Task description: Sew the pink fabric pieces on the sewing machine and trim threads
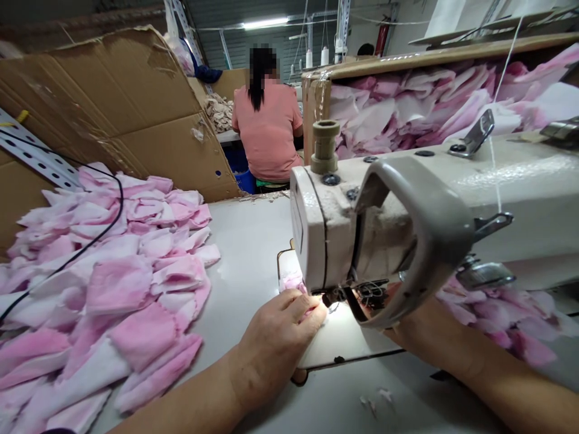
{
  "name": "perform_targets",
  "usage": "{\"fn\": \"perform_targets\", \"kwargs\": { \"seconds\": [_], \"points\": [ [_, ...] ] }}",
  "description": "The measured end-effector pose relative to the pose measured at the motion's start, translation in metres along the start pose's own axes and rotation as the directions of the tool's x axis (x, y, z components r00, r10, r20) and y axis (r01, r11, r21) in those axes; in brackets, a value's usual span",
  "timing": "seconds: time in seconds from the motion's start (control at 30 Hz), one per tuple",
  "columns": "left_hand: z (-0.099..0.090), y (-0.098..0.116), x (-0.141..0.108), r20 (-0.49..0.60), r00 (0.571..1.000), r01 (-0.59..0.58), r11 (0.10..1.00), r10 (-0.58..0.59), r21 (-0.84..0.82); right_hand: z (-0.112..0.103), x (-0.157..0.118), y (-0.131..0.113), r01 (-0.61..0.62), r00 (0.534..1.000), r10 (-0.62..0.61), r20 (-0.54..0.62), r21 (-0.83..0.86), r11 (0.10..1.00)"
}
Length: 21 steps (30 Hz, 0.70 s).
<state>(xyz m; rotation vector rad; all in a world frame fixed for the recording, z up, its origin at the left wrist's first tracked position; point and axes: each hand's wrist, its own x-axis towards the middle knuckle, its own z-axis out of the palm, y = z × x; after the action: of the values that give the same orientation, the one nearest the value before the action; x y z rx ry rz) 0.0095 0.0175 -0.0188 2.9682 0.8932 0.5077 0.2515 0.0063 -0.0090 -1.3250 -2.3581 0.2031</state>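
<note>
A sewing machine (335, 235) stands on the table, its lamp lighting the metal plate (344, 343) under the needle. My left hand (283, 331) lies on the plate just left of the needle area, thumb and fingers pinched on a small pink-and-white fabric piece (293, 283). Most of that piece is hidden by the hand and the machine head. My right hand (407, 322) reaches in from the right, behind the grey curved guard (420, 241). Its fingers are mostly hidden by the guard and machine parts.
A large heap of pink-and-white fabric pieces (136, 283) covers the table's left side. More pink pieces (502, 316) lie right of the machine. A box of pink fabric (407, 108) stands behind it. Cardboard (122, 114) walls the left. A person (269, 129) sits ahead, back turned.
</note>
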Motion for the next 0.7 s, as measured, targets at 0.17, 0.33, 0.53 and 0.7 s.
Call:
{"fn": "perform_targets", "kwargs": {
  "seconds": [0.17, 0.33, 0.53, 0.7],
  "points": [
    [-0.001, 0.002, 0.002, -0.041, 0.999, 0.028, 1.0, -0.028, -0.006, 0.0, -0.001, -0.002, -0.024, 0.998, 0.021, 0.058, 0.053, 0.998],
    [-0.003, 0.001, 0.003, 0.03, 1.0, 0.006, 0.999, -0.007, 0.036, 0.002, -0.004, -0.002, -0.007, 0.999, 0.005, 0.04, 0.035, 0.999],
    [-0.005, -0.003, 0.007, 0.081, 0.995, 0.048, 0.998, -0.051, 0.03, 0.01, -0.003, 0.002, 0.014, 1.0, -0.012, 0.023, -0.093, 0.996],
    [-0.002, -0.007, 0.006, -0.004, 1.0, -0.007, 0.997, 0.007, 0.073, 0.008, 0.001, 0.002, 0.044, 0.999, -0.041, 0.022, -0.116, 0.992]
  ]
}}
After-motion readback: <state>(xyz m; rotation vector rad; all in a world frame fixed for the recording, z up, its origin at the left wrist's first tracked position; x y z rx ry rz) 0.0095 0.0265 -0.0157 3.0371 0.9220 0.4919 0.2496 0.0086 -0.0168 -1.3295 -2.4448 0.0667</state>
